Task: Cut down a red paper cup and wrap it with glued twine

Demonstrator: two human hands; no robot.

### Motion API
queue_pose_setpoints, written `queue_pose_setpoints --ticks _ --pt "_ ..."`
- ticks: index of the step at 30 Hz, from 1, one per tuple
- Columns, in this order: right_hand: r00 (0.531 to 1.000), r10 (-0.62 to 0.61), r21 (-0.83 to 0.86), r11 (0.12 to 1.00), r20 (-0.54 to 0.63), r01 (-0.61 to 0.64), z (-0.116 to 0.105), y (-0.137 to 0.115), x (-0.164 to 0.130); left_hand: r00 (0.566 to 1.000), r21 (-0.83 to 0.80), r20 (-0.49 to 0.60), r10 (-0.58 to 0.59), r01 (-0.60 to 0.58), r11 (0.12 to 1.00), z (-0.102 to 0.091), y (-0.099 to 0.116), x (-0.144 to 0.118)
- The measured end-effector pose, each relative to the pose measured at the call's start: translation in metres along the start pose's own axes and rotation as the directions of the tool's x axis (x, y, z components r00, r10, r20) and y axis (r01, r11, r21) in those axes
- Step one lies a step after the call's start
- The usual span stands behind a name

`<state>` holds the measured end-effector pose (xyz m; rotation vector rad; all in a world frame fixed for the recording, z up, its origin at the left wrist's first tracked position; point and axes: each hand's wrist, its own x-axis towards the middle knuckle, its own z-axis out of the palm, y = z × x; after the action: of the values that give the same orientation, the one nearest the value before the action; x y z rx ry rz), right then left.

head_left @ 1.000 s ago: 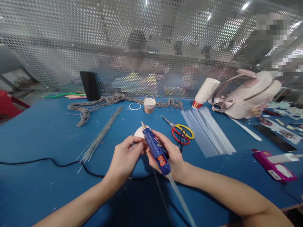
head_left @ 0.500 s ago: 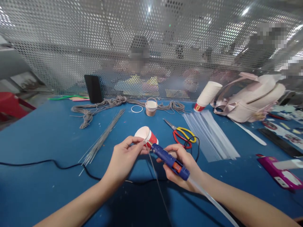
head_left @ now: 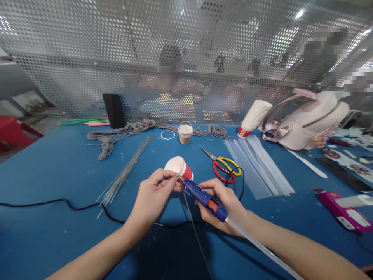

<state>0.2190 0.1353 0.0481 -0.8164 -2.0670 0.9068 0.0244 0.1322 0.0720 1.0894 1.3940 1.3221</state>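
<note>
Right hand (head_left: 224, 200): 1 glue gun (head_left: 204, 198); left hand (head_left: 153, 194): 1 cup (head_left: 179, 167).

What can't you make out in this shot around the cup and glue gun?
Head view only:
- Glue gun nozzle tip: too small to tell whether it touches the cup.
- Cup's near side: hidden by left hand.
- Glue stick: end cut off by the bottom edge.
- Gun's grip: covered by right hand.
</note>
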Motion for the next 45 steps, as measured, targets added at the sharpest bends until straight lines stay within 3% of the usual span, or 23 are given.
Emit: queue_pose_setpoints --ticks 19,26,41,45 --pt "0.997 -0.076 -0.119 0.990 -0.021 0.073 -0.003 0.003 0.001 1.000 -0.023 0.026 -0.007 0.008 1.000 0.001 -0.001 0.001" --pt "0.993 -0.118 -0.081 0.990 0.010 0.119 -0.004 -0.001 0.003 1.000 -0.012 0.004 -0.013 0.013 1.000 0.001 0.001 0.000" --pt "0.990 -0.133 -0.140 0.982 -0.041 0.126 -0.006 -0.004 0.002 0.994 -0.003 0.038 -0.103 0.103 0.995 -0.001 0.000 0.001" --pt "0.981 -0.169 -0.175 0.973 -0.097 0.150 -0.010 0.004 0.003 0.992 -0.001 0.029 -0.119 0.119 0.993 -0.001 0.000 0.001"
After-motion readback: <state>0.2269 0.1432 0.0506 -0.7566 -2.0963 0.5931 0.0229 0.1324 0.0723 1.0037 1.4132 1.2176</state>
